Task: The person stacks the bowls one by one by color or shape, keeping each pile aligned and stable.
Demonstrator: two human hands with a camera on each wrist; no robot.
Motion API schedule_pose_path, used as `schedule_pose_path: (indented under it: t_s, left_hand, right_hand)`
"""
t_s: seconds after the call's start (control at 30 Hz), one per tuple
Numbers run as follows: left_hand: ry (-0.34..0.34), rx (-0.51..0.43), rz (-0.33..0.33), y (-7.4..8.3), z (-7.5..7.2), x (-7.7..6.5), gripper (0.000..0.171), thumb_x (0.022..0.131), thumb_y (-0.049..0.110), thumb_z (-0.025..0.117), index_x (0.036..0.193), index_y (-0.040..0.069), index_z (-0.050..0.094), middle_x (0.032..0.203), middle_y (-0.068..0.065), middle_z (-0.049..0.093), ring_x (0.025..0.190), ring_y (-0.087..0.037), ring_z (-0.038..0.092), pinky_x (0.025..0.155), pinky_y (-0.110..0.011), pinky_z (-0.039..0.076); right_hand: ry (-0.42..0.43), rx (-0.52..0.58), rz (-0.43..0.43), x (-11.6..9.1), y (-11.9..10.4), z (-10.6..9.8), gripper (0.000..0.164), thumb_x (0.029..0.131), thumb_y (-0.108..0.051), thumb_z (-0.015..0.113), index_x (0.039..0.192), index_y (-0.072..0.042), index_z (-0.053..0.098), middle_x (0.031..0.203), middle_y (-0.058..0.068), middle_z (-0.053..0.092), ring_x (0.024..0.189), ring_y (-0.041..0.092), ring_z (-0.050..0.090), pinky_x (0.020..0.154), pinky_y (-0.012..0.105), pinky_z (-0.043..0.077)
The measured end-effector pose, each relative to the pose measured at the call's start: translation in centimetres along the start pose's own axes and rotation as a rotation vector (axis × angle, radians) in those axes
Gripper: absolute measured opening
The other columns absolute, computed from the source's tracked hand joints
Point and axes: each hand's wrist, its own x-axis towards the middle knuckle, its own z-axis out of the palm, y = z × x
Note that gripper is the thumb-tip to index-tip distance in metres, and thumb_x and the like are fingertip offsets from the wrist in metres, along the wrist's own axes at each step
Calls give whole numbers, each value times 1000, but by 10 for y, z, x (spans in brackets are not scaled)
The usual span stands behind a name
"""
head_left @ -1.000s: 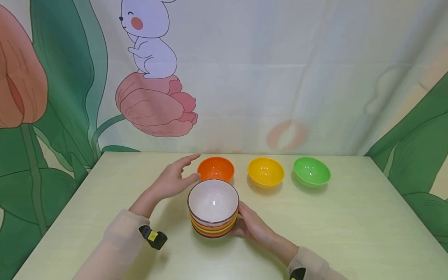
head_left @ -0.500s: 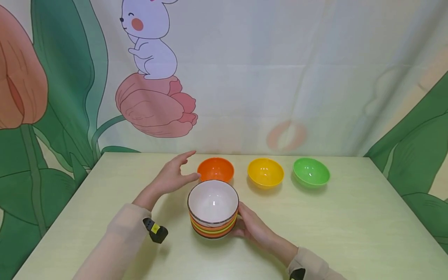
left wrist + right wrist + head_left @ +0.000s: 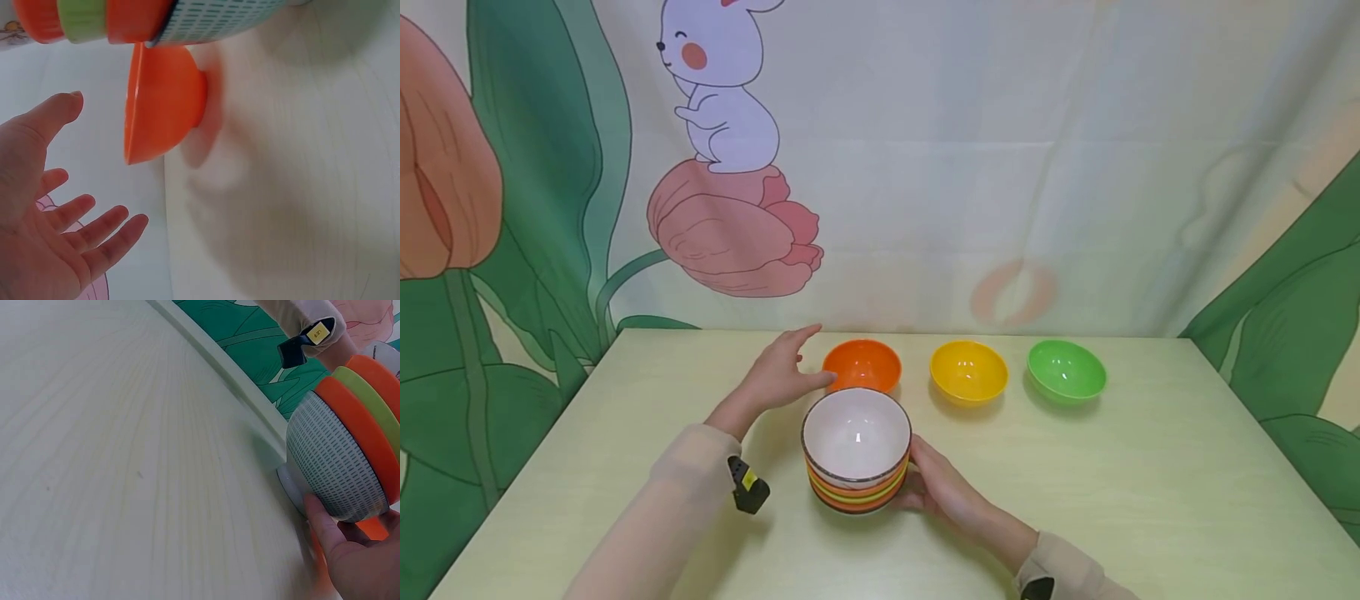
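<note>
A stack of bowls (image 3: 857,437) stands on the table, a white bowl with a dark rim on top and orange and green rims below it. In the right wrist view the bottom bowl (image 3: 334,459) is patterned with small dark dashes. My right hand (image 3: 949,483) grips the stack low on its right side, thumb near the foot. Behind the stack sits an orange bowl (image 3: 862,362), its front partly hidden. My left hand (image 3: 778,375) is beside that bowl on the left, fingers spread and holding nothing, its thumb overlapping the rim in the head view.
A yellow bowl (image 3: 968,372) and a green bowl (image 3: 1066,371) stand in a row to the right of the orange one. The pale wooden table (image 3: 1187,500) ends at a printed curtain (image 3: 925,167) behind.
My left hand and forearm have shifted a little to the right, the thumb coming closer over the orange bowl's rim. The right hand and the stack have stayed put.
</note>
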Motion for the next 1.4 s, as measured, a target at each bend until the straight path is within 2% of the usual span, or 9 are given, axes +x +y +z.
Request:
schedule_pose_path:
  t_s: [0.33,0.57,0.83,0.97,1.13,1.27,1.4]
  left_hand:
    - [5,42,-78,-8,3,8,68,82,36,65,138,7,40,137,-17,44,105,-33,56,85,-43,52]
    - [16,34,-111,-15,6,14,68,82,37,65,137,6,41,136,-18,45,119,-35,45,94,-50,44]
    - [-5,-7,-183,-14,8,17,67,83,39,64,137,8,41,133,-19,47,118,-34,47,92,-48,46]
    - [-25,-35,-209,-15,8,18,65,84,39,63,136,7,42,132,-18,48,106,-31,56,89,-43,50]
    - [-63,-93,-238,-15,11,21,61,85,35,63,134,5,44,130,-18,49,85,-26,66,78,-32,55]
    - [-76,-145,-251,-12,14,21,57,86,32,63,133,5,46,127,-19,50,86,-27,65,71,-29,56]
    - [-81,-191,-259,-8,15,21,53,86,28,63,131,3,48,124,-20,52,90,-28,63,72,-32,56]
  right_hand:
    - [-8,-5,-1,0,0,0,72,92,-58,35,147,-15,18,145,19,29,120,31,48,88,44,50]
    - [-8,0,6,-1,1,0,73,91,-59,35,147,-14,18,144,19,31,118,29,50,89,44,50]
    - [-13,5,-5,0,1,0,73,92,-58,34,147,-13,18,144,20,31,118,29,50,89,43,50]
    - [-17,6,-15,-1,2,-1,72,93,-58,31,147,-11,18,144,20,30,119,31,49,89,44,49]
    - [-19,1,-22,0,2,-1,71,94,-57,31,147,-11,18,145,20,29,121,32,47,89,44,49]
    - [-16,-4,-17,0,2,-1,71,93,-58,32,147,-14,18,145,19,29,121,31,47,89,43,50]
    - [-17,-4,-20,0,2,-1,71,93,-58,31,147,-14,18,145,19,30,121,31,47,89,43,50]
